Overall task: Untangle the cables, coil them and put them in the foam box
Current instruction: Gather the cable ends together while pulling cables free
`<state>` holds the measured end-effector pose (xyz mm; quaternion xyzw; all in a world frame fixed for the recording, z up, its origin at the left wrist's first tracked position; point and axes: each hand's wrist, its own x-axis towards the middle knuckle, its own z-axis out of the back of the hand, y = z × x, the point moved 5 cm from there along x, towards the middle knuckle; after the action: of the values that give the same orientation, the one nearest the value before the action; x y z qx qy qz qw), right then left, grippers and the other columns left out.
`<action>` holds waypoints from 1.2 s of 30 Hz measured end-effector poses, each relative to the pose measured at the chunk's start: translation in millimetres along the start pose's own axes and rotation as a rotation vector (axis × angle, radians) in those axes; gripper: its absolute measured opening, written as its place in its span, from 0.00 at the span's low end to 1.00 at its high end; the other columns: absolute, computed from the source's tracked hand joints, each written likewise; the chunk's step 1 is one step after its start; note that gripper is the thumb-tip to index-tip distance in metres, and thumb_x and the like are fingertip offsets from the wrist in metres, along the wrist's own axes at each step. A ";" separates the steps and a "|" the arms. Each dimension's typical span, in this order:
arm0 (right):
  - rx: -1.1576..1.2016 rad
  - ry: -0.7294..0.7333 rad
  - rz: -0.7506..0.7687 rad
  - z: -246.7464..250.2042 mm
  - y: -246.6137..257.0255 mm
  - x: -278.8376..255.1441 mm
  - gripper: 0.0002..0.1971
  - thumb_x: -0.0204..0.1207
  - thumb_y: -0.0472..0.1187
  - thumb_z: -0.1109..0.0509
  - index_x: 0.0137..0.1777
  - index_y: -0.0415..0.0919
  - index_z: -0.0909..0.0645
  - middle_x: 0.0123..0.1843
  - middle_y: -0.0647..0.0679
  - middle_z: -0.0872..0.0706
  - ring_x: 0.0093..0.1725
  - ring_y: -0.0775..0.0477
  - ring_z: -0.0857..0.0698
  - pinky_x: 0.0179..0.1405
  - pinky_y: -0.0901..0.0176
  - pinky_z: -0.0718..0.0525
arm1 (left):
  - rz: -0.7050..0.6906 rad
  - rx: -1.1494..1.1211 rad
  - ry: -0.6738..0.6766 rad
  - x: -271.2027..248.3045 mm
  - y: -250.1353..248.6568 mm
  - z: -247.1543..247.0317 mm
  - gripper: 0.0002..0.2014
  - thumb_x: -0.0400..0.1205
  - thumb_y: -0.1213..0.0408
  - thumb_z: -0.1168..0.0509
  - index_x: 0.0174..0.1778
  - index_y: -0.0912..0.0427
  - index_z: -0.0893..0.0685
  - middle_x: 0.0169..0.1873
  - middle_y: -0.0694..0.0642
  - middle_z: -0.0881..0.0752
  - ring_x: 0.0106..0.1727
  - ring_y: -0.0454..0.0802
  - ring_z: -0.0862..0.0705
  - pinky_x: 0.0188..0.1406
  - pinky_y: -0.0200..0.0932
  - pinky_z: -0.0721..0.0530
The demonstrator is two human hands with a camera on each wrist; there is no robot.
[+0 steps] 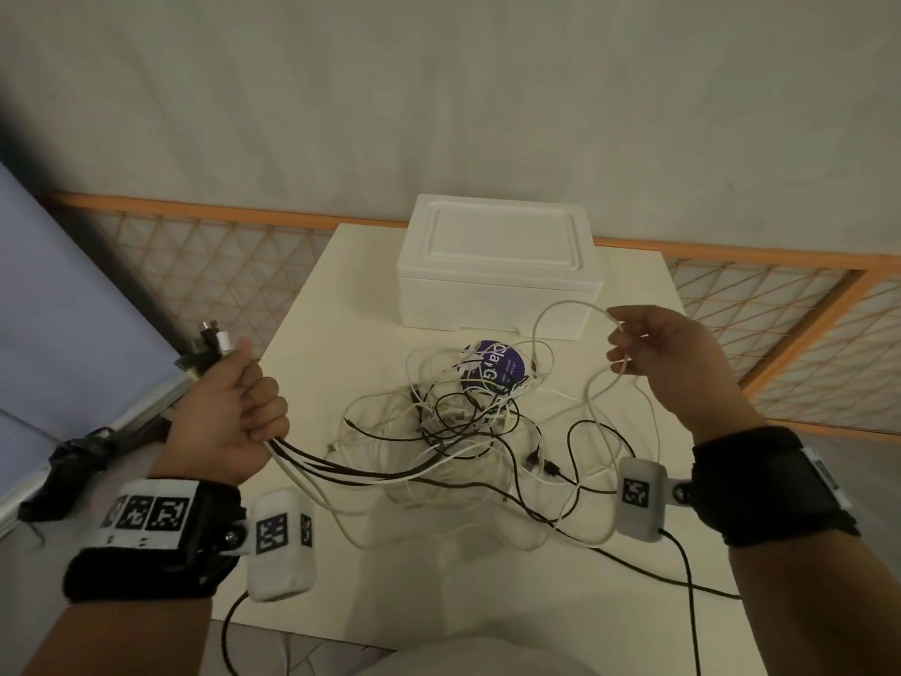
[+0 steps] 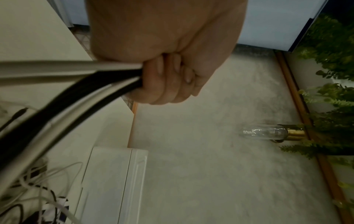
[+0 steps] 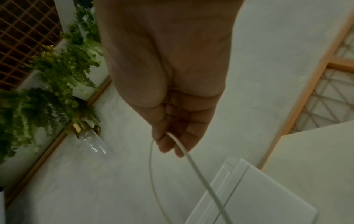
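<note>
A tangle of black and white cables lies in the middle of the pale table. My left hand is raised at the table's left edge and grips a bundle of several cable ends, with plugs sticking out above the fist. My right hand is held up on the right and pinches a loop of white cable between thumb and fingers. The white foam box stands at the back of the table with its lid on.
A round purple-labelled disc lies under the tangle, in front of the box. An orange-framed lattice fence runs behind the table. A dark object lies on the floor at left. Green plants hang on the wall.
</note>
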<state>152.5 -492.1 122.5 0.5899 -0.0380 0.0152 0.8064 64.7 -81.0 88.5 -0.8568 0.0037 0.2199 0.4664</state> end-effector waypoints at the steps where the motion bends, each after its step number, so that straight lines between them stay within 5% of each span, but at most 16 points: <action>1: -0.013 -0.048 -0.022 4.9 2.4 1.1 0.14 0.79 0.26 0.36 0.57 0.42 0.19 0.39 0.47 0.17 0.36 0.49 0.14 0.36 0.59 0.12 | -0.005 0.001 -0.007 -0.2 -1.3 1.7 0.25 0.77 0.48 0.39 0.15 0.51 0.36 0.13 0.46 0.39 0.17 0.42 0.50 0.13 0.34 0.48; 4: -0.432 -0.205 -0.066 32.1 -2.2 6.3 0.13 0.78 0.32 0.37 0.59 0.47 0.23 0.45 0.45 0.16 0.42 0.43 0.14 0.42 0.49 0.14 | -0.032 -0.047 -0.033 -3.1 -9.9 11.0 0.23 0.72 0.48 0.36 0.16 0.51 0.37 0.13 0.45 0.39 0.22 0.43 0.52 0.11 0.34 0.46; 6: -0.913 -0.132 -0.099 30.9 -6.5 9.2 0.15 0.76 0.42 0.33 0.63 0.47 0.23 0.58 0.38 0.19 0.54 0.36 0.18 0.55 0.44 0.18 | -0.035 -0.108 0.005 -5.6 -11.7 6.0 0.24 0.74 0.48 0.37 0.16 0.52 0.37 0.14 0.45 0.41 0.22 0.42 0.52 0.11 0.34 0.45; 9: -0.859 0.115 0.073 -28.3 21.4 -2.9 0.33 0.66 0.61 0.24 0.69 0.52 0.25 0.74 0.44 0.28 0.73 0.42 0.30 0.73 0.50 0.34 | -0.032 -0.149 0.190 -11.7 -2.1 -41.3 0.27 0.79 0.45 0.43 0.16 0.54 0.37 0.17 0.46 0.47 0.19 0.42 0.51 0.11 0.34 0.44; 12: -0.388 0.652 0.129 -131.7 67.1 -48.2 0.43 0.57 0.64 0.21 0.73 0.54 0.30 0.66 0.59 0.21 0.63 0.62 0.23 0.63 0.70 0.28 | -0.050 -0.104 0.355 -19.1 12.0 -104.7 0.27 0.79 0.44 0.44 0.17 0.53 0.37 0.13 0.47 0.41 0.13 0.41 0.43 0.13 0.32 0.44; 15: -0.510 0.919 0.234 -190.1 62.2 -78.5 0.18 0.71 0.46 0.24 0.58 0.45 0.23 0.40 0.54 0.14 0.36 0.59 0.17 0.40 0.67 0.21 | -0.090 -0.044 0.426 -21.3 2.3 -131.8 0.26 0.78 0.43 0.43 0.17 0.54 0.38 0.13 0.48 0.40 0.13 0.41 0.42 0.14 0.32 0.45; 17: -0.617 0.942 0.247 -186.9 38.5 -78.7 0.06 0.75 0.40 0.33 0.51 0.42 0.21 0.34 0.49 0.14 0.31 0.53 0.17 0.34 0.61 0.23 | -0.106 -0.033 0.384 -15.9 -14.0 -115.5 0.27 0.79 0.43 0.45 0.17 0.54 0.37 0.12 0.47 0.40 0.13 0.40 0.44 0.13 0.30 0.44; 22: -1.023 0.776 0.225 -103.0 -39.3 -58.3 0.07 0.78 0.49 0.37 0.50 0.48 0.22 0.51 0.49 0.14 0.54 0.46 0.17 0.45 0.57 0.26 | -0.143 -0.171 0.221 -3.3 -36.5 -25.8 0.28 0.82 0.44 0.46 0.17 0.54 0.35 0.17 0.46 0.45 0.19 0.41 0.49 0.11 0.33 0.42; 25: -1.229 0.657 0.065 -32.7 -76.2 -48.6 0.08 0.78 0.50 0.37 0.53 0.50 0.20 0.52 0.53 0.15 0.57 0.49 0.17 0.51 0.60 0.24 | 0.084 -0.424 0.556 6.8 -24.5 16.3 0.32 0.87 0.42 0.57 0.30 0.63 0.24 0.25 0.54 0.33 0.27 0.48 0.35 0.22 0.37 0.44; 26: -1.237 0.612 0.008 -10.0 -83.7 -46.5 0.04 0.77 0.48 0.35 0.49 0.53 0.20 0.49 0.54 0.16 0.56 0.50 0.17 0.48 0.63 0.24 | 0.114 -0.438 0.589 10.4 -18.4 33.4 0.36 0.87 0.41 0.62 0.37 0.68 0.23 0.30 0.57 0.31 0.32 0.53 0.33 0.28 0.31 0.49; 27: -1.222 0.581 -0.061 10.5 -87.1 -47.5 0.02 0.75 0.46 0.32 0.44 0.56 0.22 0.46 0.55 0.18 0.54 0.51 0.17 0.45 0.65 0.26 | 0.083 -0.375 0.523 11.9 -15.1 50.1 0.38 0.87 0.40 0.64 0.42 0.71 0.23 0.34 0.58 0.30 0.35 0.55 0.32 0.32 0.29 0.56; 29: -1.234 0.551 -0.206 43.5 -94.2 -50.7 0.06 0.73 0.47 0.29 0.40 0.58 0.24 0.42 0.58 0.20 0.45 0.57 0.19 0.38 0.67 0.28 | 0.063 -0.272 0.408 9.7 -5.3 52.4 0.33 0.87 0.42 0.57 0.40 0.69 0.21 0.32 0.57 0.31 0.34 0.52 0.33 0.29 0.30 0.50; 30: -1.261 0.572 -0.291 55.9 -97.4 -54.3 0.05 0.72 0.48 0.28 0.39 0.57 0.23 0.42 0.57 0.19 0.41 0.59 0.20 0.37 0.69 0.27 | 0.108 -0.283 0.393 11.3 3.3 44.1 0.26 0.84 0.44 0.45 0.32 0.64 0.21 0.27 0.54 0.32 0.29 0.48 0.36 0.24 0.33 0.45; 32: -1.259 0.643 -0.479 74.0 -106.0 -64.2 0.09 0.68 0.54 0.24 0.38 0.52 0.19 0.40 0.54 0.15 0.37 0.59 0.19 0.35 0.70 0.24 | 0.121 -0.111 0.119 7.1 25.8 48.4 0.22 0.67 0.48 0.29 0.16 0.55 0.30 0.15 0.48 0.39 0.22 0.42 0.48 0.13 0.33 0.45; 34: -1.232 0.726 -0.618 79.6 -118.5 -77.8 0.18 0.62 0.59 0.21 0.44 0.48 0.15 0.41 0.52 0.13 0.37 0.57 0.18 0.36 0.68 0.23 | 0.190 -0.027 -0.033 0.8 50.6 42.4 0.25 0.71 0.49 0.33 0.13 0.53 0.36 0.11 0.47 0.40 0.21 0.42 0.53 0.10 0.32 0.48; 36: -1.231 0.845 -0.665 73.8 -124.4 -91.0 0.25 0.62 0.61 0.21 0.56 0.48 0.17 0.50 0.55 0.15 0.47 0.56 0.17 0.42 0.68 0.24 | 0.289 -0.042 -0.069 3.7 81.7 44.0 0.26 0.77 0.50 0.39 0.14 0.53 0.36 0.11 0.47 0.40 0.16 0.42 0.51 0.10 0.30 0.48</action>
<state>67.3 -598.3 19.4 -0.0336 0.4448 -0.0272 0.8946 34.3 -91.2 1.4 -0.8489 0.1066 0.3140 0.4115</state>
